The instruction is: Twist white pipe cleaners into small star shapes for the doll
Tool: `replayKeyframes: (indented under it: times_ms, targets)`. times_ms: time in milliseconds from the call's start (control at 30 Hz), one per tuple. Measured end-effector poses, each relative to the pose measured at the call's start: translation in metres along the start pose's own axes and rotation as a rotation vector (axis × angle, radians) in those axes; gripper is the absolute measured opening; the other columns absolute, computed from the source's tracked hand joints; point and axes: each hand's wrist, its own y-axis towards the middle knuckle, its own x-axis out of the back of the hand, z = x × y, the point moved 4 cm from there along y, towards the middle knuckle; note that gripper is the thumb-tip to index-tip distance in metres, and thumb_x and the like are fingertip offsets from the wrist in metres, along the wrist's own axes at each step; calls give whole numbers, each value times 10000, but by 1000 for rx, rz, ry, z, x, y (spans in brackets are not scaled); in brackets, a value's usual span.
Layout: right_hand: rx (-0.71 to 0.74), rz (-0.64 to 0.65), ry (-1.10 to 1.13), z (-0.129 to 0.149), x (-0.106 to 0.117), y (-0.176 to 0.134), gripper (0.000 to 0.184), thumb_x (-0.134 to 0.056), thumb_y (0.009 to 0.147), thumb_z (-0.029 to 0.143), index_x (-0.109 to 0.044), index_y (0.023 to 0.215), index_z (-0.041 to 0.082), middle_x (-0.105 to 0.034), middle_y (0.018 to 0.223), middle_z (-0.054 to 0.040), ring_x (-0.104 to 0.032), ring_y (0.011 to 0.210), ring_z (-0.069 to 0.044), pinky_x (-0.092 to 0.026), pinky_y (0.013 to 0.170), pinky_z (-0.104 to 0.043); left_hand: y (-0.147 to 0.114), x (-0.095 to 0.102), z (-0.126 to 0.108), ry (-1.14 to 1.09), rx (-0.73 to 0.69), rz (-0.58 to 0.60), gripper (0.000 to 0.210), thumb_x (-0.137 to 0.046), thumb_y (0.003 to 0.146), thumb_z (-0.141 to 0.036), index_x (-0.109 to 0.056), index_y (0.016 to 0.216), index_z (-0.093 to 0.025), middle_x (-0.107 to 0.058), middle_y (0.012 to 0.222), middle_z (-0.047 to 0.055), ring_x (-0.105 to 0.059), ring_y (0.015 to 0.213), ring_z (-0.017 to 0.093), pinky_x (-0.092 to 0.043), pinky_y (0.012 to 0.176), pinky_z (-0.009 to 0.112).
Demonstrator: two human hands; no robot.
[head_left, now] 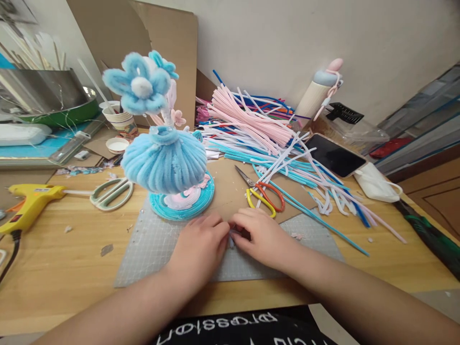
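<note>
My left hand (201,239) and my right hand (261,235) meet above the grey cutting mat (143,254), fingers closed in a pinch. Between them shows a short, pale pipe cleaner piece (232,241), mostly hidden by the fingers. Just beyond my left hand stands a round vase-like shape of light blue pipe cleaners (165,160) on a coiled disc (181,211) of blue, white and pink. A fluffy blue flower (141,86) with a white centre rises from it. Scissors with red and yellow handles (260,191) lie open beyond my right hand, on a cardboard sheet (226,177).
Loose pipe cleaners (251,120) in pink, white and blue are heaped at the back. A yellow glue gun (34,201) and pale green-handled scissors (111,193) lie left. At the right are a phone (336,154), a white bottle (316,96) and a green-black handled tool (427,235).
</note>
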Motion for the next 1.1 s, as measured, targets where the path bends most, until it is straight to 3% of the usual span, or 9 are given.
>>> replayKeyframes:
  times_ms: [200, 400, 667, 833, 933, 1100]
  targets:
    - [1, 4, 19, -1, 0, -1, 65, -584, 787, 131, -538, 807, 172, -535, 757, 4, -457, 726, -140, -312, 666, -268, -9, 0, -8, 161, -162, 70, 190, -452, 815, -79, -629, 833, -144, -611, 837, 85, -576, 748, 241, -470, 686, 400]
    - [-5, 5, 22, -2, -1, 0, 71, -592, 778, 132, -536, 794, 174, -538, 755, 9, -454, 729, -135, -314, 670, -268, -9, 3, -3, 41, -136, 95, 229, -434, 861, -135, -654, 916, -169, -616, 882, 86, -588, 806, 231, -474, 715, 377]
    - [-24, 15, 63, 0, -2, -3, 137, -559, 771, 113, -543, 889, 179, -579, 824, -18, -484, 780, -158, -344, 708, -289, -2, 2, 8, -138, 26, 6, 177, -447, 861, -181, -623, 841, -176, -600, 833, 49, -574, 798, 193, -459, 713, 325]
    - [-38, -19, 111, 1, 3, -6, 141, -540, 714, 52, -508, 769, 178, -556, 748, 5, -476, 721, -138, -346, 663, -274, -1, 3, 8, -179, 38, -52, 133, -448, 844, -167, -564, 779, -167, -584, 812, 46, -547, 813, 194, -442, 735, 339]
    - [-86, -89, 287, 0, 10, -6, 135, -512, 715, 54, -520, 754, 183, -552, 741, 7, -489, 695, -128, -367, 631, -259, -2, 10, 10, -370, 84, -114, 96, -469, 834, -173, -561, 806, -180, -596, 794, 20, -543, 766, 166, -436, 694, 308]
    - [-222, -133, 814, -8, 14, -5, 95, -525, 696, 125, -492, 751, 195, -499, 691, 23, -468, 610, -110, -389, 549, -234, -4, 17, 14, -741, 206, -148, 90, -505, 819, -224, -590, 814, -192, -604, 704, -14, -533, 628, 122, -416, 556, 239]
